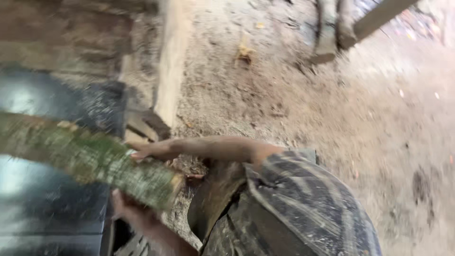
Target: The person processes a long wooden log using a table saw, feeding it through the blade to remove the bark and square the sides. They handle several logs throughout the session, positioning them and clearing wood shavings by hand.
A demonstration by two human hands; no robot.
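Observation:
A thick round log [90,154] with mossy green bark runs from the left edge to the middle, and its cut end is near my body. My right hand [154,150] lies along the top of that end with the fingers stretched out and pressed on the bark. From below, my left hand [127,205] cups the underside of the log. My striped shirt [294,208] fills the lower right. The picture is blurred by motion.
A dark metal machine bed [42,204] dusted with sawdust lies under the log at the left. A pale plank [173,57] stands beside it. Sawdust-covered ground [360,123] spreads to the right, with short logs [327,33] and a slanted beam [379,16] at the top.

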